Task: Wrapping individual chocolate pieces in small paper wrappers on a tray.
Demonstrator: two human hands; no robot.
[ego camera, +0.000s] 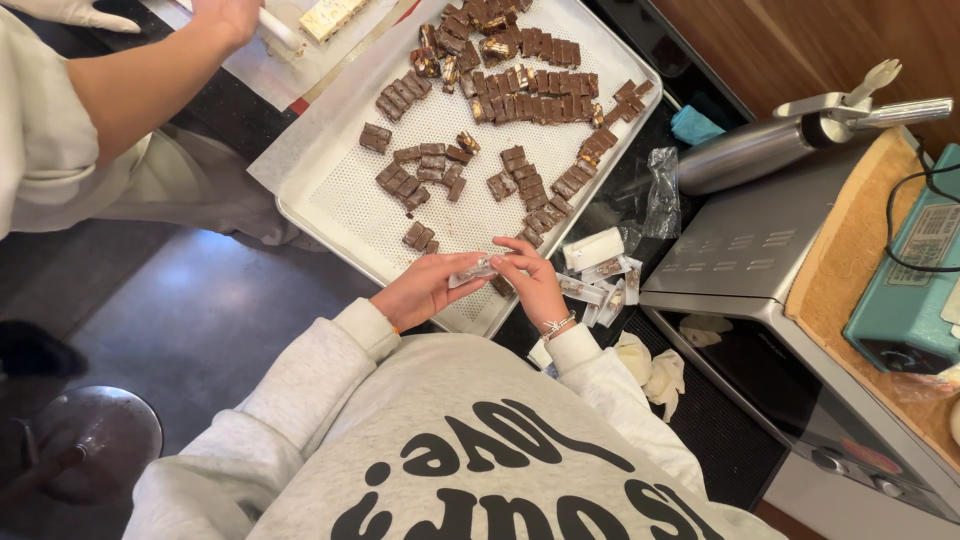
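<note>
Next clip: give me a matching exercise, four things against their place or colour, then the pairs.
Things:
1. chocolate bars
2. metal canister
3. wrapped pieces
4. small scale

Descriptions:
A. teal, on the wooden board at the right
B. lying on its side atop the steel oven
C. spread over the lined tray
D. piled beside the tray, next to the right hand

Pairs: 1-C, 2-B, 3-D, 4-A

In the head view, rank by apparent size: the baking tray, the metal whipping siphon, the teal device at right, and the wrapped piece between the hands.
1. Baking tray, clearly largest.
2. and 3. Metal whipping siphon and teal device: they look similar, and the device is cropped by the frame, so unranked.
4. Wrapped piece, held by left hand and right hand, smallest.
</note>
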